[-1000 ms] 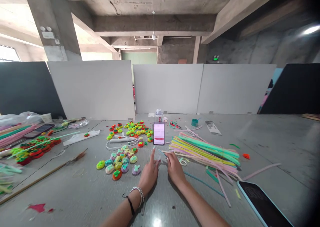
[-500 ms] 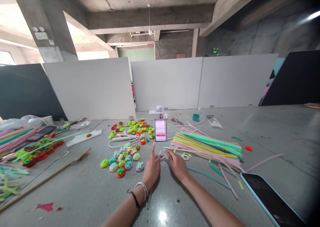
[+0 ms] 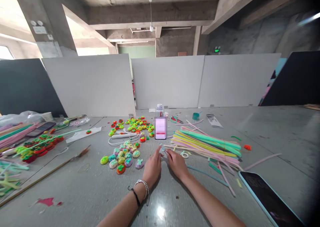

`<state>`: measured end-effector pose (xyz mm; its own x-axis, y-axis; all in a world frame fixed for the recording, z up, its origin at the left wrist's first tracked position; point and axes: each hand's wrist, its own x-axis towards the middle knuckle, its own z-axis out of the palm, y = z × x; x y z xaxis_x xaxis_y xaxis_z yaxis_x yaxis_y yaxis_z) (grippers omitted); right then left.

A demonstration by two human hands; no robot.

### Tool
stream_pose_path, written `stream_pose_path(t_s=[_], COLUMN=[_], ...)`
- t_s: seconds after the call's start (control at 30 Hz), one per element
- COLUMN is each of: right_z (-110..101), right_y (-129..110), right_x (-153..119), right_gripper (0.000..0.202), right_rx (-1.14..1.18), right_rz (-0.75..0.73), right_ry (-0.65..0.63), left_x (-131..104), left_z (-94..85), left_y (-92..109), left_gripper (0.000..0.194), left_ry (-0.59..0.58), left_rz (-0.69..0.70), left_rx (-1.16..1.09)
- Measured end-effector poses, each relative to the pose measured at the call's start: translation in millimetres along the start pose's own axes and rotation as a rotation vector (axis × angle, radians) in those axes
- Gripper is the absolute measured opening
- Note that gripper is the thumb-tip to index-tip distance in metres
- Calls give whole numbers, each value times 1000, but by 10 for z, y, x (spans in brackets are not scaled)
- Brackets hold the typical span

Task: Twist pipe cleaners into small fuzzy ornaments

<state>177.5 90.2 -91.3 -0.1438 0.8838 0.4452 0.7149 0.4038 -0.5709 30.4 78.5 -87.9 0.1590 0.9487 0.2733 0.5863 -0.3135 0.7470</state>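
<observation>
My left hand and my right hand meet near the middle of the table, fingertips almost touching. Between them shows a small piece of light-blue pipe cleaner, pinched by both hands; its exact shape is too small to make out. Right of my right hand lies a bundle of pastel pipe cleaners, with a white ring close to its near end. To the left of my left hand sits a cluster of small fuzzy pastel pieces, with orange-red and yellow-green ones farther back.
A lit phone stands upright ahead, before a clear bottle. Another phone lies at the right. A white glue gun with its cord rests beyond the pastel pieces. A long wooden stick crosses the left side.
My left index finger, stretched forward before, has bent in to the light-blue piece and now pinches it. My right hand keeps nearly the same place.
</observation>
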Motion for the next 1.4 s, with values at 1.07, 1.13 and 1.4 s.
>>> stream_pose_path(t_s=[1.07,1.13,1.4], right_z=[70,77,74], right_y=[116,122,106], right_x=[-2,-3,0], right_gripper=[37,37,37], right_rx=[27,33,37], right_rz=[-96,-91,-102], right_ry=[35,35,35], left_x=[-7,-6,-1], left_z=[-2,-4,31], left_y=[7,2,-38], left_gripper=[55,54,51], left_ry=[-13,-18,1], left_rz=[23,27,10], left_rx=[258,266,286])
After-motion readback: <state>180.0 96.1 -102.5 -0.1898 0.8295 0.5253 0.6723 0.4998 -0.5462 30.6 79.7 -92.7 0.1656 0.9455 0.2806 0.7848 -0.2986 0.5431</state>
